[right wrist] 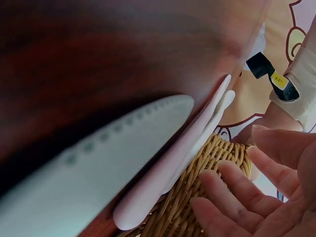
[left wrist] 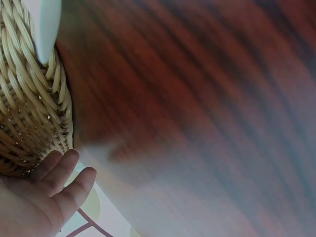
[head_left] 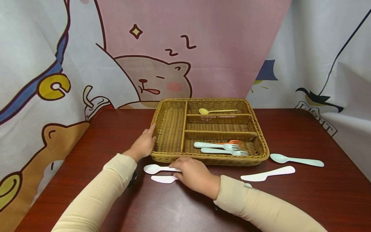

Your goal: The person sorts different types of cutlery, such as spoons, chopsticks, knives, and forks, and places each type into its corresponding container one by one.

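A wicker basket (head_left: 210, 158) with several compartments stands on the table. My left hand (head_left: 142, 145) rests against its left side with the fingers extended; in the left wrist view that hand (left wrist: 47, 197) touches the weave. In front of the basket lie a white spoon (head_left: 153, 169) and a pale pink knife (head_left: 163, 179). My right hand (head_left: 194, 174) is over their handle ends, which it hides in the head view. Seen from the right wrist, this hand (right wrist: 252, 192) has loose, spread fingers beside the pink knife (right wrist: 163, 173), gripping nothing.
Two mint forks (head_left: 210, 145) and an orange fork (head_left: 235, 142) occupy the front right compartment. A yellow spoon (head_left: 204, 111) is in the back one. Right of my hand lie a white knife (head_left: 256, 177) and a mint spoon (head_left: 279, 158). A patterned cloth (head_left: 220, 64) hangs behind.
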Tool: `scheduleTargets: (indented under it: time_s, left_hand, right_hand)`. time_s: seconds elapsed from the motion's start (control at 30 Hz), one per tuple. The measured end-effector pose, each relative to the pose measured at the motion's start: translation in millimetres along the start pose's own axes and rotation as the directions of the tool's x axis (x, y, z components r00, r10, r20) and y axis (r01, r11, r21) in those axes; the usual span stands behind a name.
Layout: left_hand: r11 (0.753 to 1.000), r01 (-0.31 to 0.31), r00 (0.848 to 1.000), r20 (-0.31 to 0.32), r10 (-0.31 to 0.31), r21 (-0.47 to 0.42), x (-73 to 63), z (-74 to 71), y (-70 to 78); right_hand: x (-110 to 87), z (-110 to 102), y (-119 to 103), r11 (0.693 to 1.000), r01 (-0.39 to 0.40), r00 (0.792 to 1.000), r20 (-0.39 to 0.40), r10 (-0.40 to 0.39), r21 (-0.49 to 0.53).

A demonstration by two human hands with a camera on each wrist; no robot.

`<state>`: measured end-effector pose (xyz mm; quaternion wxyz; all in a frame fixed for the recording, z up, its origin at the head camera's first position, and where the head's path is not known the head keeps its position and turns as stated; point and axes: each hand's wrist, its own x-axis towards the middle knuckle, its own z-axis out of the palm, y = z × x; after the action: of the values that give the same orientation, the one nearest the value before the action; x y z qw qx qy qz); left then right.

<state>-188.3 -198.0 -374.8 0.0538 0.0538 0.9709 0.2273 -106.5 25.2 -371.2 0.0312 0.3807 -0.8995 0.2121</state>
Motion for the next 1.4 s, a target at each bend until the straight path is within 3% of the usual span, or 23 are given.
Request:
scheduleTargets:
  time_s: [0.9, 1.4]
  left_hand:
    - [1.0, -0.017, 1.0, -0.006, 0.017, -0.005, -3.3, -4.0, -1.6]
    - [1.0, -0.003, 1.0, 0.0, 0.003, 0.003, -0.1, -1.9, 2.2]
  right_hand:
    - [10.8, 7, -7, 0.986, -0.049, 0.998, 0.037, 0.055, -0.162]
    - [14.2, 16, -8, 0.94, -0.049, 0.998, 0.027, 0.061, -0.338]
